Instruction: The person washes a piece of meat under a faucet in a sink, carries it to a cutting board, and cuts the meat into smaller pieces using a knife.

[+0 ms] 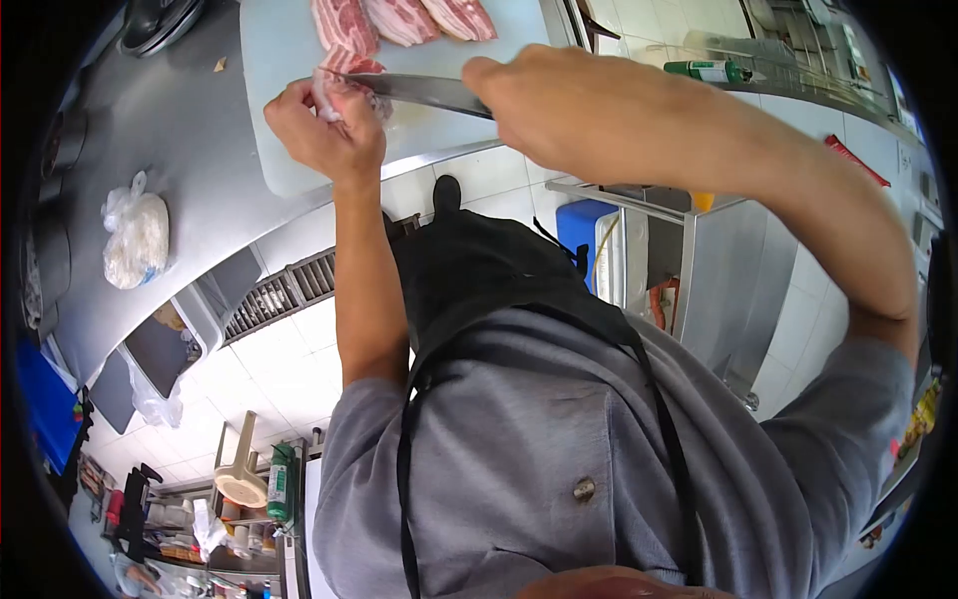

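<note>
My left hand (329, 125) is closed on the near end of a slab of pork belly (344, 62), at the front part of a pale cutting board (284, 40). In my right hand (544, 110) is the handle of a knife (429, 92), mostly hidden by the fingers. Its blade points left, with the tip against the meat just above my left fingers. Two more pieces of pork belly, one of them a streaky slab (401, 18), lie at the board's far side, cut off by the frame's top edge.
The board rests on a steel counter (205, 120). A tied plastic bag (137, 240) with pale contents lies on its left. Dark pans (160, 25) stand at the far left. A steel cabinet (733, 290) and a blue container (582, 230) are low on my right.
</note>
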### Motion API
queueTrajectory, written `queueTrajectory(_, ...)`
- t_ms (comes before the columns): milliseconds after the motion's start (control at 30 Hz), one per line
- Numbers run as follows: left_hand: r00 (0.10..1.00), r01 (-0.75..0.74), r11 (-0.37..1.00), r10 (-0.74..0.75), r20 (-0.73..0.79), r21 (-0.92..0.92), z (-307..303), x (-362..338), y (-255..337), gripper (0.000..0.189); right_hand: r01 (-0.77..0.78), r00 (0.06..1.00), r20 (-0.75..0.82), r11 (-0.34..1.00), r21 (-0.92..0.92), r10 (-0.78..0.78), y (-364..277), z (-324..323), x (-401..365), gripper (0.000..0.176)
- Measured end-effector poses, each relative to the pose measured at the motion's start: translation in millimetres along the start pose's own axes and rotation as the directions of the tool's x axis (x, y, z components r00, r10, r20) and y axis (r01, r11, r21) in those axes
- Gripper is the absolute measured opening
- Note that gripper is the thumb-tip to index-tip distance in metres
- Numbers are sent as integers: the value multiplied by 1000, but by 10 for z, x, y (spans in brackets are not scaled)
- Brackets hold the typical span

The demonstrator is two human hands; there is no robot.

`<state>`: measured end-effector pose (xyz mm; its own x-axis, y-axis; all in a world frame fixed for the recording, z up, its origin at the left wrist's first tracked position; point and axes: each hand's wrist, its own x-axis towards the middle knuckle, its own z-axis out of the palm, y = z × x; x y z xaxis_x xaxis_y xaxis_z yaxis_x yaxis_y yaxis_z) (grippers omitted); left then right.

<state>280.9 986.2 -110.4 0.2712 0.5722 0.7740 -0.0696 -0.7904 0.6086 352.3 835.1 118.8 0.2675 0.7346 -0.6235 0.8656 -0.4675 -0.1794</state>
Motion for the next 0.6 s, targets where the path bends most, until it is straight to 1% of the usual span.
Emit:
queueTrajectory(33, 1000, 11, 1000, -11, -11, -6, 9, 2, 2, 22, 40, 999, 20, 999, -10, -40, -33, -61, 88, 22)
queueTrajectory(67, 999, 26, 1000, -27, -19, -13, 4, -12, 12, 22, 32, 999, 22, 999, -1, -32, -40, -37, 194, 22)
queueTrajectory(133, 998, 53, 998, -54, -13, -31, -1, -21, 35, 22, 98, 995, -35, 995, 10, -98, -43, 28, 415, 24)
queueTrajectory(167, 997, 75, 996, -76, -14, -42, -1, -18, 35, 22, 102, 994, -27, 995, 11, -101, -59, 68, 496, 24)
queueTrajectory(233, 996, 91, 995, -92, -17, -51, 17, -21, 35, 22, -23, 1000, -15, 995, 98, 25, -92, 133, 629, 27)
queueTrajectory(267, 995, 99, 993, -100, -15, -64, 9, -29, 40, 23, -15, 1000, -6, 995, 100, 16, -106, 184, 676, 27)
queueTrajectory(333, 993, 115, 992, -116, -14, -49, 1, -32, 50, 23, -71, 995, -58, 979, 190, 84, -96, 346, 777, 22)
queueTrajectory(367, 992, 123, 991, -124, -11, -49, 0, -22, 46, 23, -60, 996, -57, 979, 193, 72, -78, 472, 838, 22)
queueTrajectory(400, 993, 121, 992, -122, -9, -39, 7, -10, 41, 23, -15, 979, -199, 983, 183, 52, -38, 641, 905, 20)
queueTrajectory(433, 990, 140, 989, -141, -22, -36, 23, 3, 45, 22, 26, 940, -338, 986, 168, 33, 12, 811, 965, 18)
queueTrajectory(467, 987, 160, 986, -161, -27, -38, 25, 3, 66, 22, 28, 941, -338, 983, 179, 34, 51, 981, 1013, 18)
queueTrajectory(533, 991, 128, 991, -129, -22, -37, 59, 9, 47, 22, 119, 837, -548, 970, 212, 17, 146, 1247, 1150, 19)
queueTrajectory(567, 994, 105, 994, -105, -10, -34, 46, 9, 38, 23, 122, 829, -558, 966, 227, 26, 154, 1390, 1199, 19)
queueTrajectory(600, 996, 85, 996, -85, -4, -34, 58, 30, 33, 23, 166, 772, -636, 955, 245, 29, 136, 1428, 1240, 19)
